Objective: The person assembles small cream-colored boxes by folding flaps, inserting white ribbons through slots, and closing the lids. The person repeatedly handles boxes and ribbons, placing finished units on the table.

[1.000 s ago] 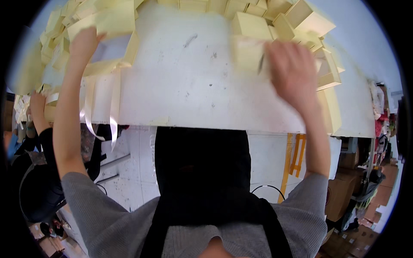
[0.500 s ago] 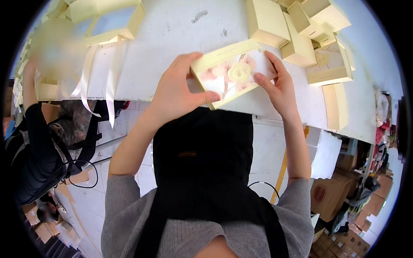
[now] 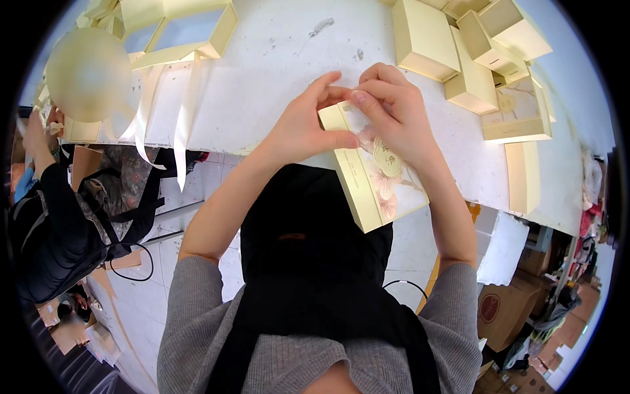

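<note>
A pale yellow gift box (image 3: pixel 388 177) with a pink floral lid and a round cream label is tilted over the table's front edge. My left hand (image 3: pixel 308 125) grips its upper left corner, with the thumb lying on the lid and the fingers behind. My right hand (image 3: pixel 392 111) has thumb and forefinger pinched together at the box's far end, close to the left fingertips. Whatever the right fingers pinch is hidden or too small to make out.
Several pale yellow boxes (image 3: pixel 426 39) stand at the back right of the white table (image 3: pixel 275 52). An open box (image 3: pixel 187 33) is at the back left, with cream ribbons (image 3: pixel 184 125) hanging over the edge. Another person's arm (image 3: pixel 41 144) is at far left.
The box has turned so its far end points away, and its lower end hangs nearer me. My right hand left the box's right side and moved to its far end beside the left hand.
</note>
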A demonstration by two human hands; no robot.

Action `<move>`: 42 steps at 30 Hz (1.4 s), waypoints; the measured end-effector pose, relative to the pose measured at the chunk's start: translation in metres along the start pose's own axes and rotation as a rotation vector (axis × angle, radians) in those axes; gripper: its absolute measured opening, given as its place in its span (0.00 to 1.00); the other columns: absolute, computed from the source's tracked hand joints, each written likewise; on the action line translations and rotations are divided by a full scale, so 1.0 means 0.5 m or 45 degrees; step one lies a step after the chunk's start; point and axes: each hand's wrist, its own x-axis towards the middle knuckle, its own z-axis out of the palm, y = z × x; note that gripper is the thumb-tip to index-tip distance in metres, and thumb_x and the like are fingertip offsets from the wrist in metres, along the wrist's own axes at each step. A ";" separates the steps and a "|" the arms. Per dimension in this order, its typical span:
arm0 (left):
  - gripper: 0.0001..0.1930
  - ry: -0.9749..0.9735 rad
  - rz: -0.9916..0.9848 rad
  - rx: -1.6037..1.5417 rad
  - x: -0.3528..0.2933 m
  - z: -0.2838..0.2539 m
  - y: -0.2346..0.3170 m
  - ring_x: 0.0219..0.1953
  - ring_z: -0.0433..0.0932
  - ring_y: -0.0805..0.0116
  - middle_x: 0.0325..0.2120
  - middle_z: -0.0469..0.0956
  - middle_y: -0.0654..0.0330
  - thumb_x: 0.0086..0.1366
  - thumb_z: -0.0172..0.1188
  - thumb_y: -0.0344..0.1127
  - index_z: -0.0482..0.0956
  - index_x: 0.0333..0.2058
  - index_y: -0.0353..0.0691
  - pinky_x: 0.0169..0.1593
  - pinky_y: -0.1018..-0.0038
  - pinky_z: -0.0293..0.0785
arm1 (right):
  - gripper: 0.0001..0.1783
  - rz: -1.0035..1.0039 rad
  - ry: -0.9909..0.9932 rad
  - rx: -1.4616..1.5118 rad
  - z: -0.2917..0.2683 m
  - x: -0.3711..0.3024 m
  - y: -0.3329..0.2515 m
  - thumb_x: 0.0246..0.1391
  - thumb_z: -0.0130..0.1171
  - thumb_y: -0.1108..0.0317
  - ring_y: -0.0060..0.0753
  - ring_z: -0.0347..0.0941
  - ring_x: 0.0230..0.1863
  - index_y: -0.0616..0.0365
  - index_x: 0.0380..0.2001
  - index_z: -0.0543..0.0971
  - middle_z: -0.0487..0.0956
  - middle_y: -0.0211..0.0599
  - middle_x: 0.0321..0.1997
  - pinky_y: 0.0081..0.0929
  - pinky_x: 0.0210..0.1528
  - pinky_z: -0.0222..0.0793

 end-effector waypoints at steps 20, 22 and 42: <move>0.34 0.150 0.030 0.213 -0.099 0.011 0.037 0.46 0.75 0.64 0.44 0.76 0.53 0.45 0.75 0.35 0.71 0.51 0.34 0.50 0.70 0.72 | 0.06 -0.156 -0.112 0.274 0.020 0.020 -0.004 0.40 0.59 0.75 0.34 0.63 0.31 0.58 0.22 0.71 0.67 0.34 0.26 0.32 0.41 0.65; 0.31 0.153 0.157 0.134 -0.090 0.017 0.032 0.47 0.74 0.65 0.46 0.75 0.53 0.47 0.73 0.33 0.71 0.50 0.34 0.52 0.69 0.71 | 0.07 0.136 -0.092 0.947 -0.001 0.038 0.054 0.42 0.58 0.74 0.28 0.61 0.31 0.56 0.22 0.69 0.64 0.30 0.26 0.30 0.43 0.64; 0.16 0.208 0.489 0.740 -0.145 -0.091 0.083 0.43 0.82 0.57 0.40 0.83 0.56 0.51 0.61 0.20 0.85 0.38 0.47 0.45 0.71 0.79 | 0.36 -0.539 -0.496 -0.973 -0.087 0.020 -0.035 0.53 0.60 0.52 0.62 0.52 0.69 0.54 0.63 0.67 0.57 0.50 0.71 0.43 0.65 0.58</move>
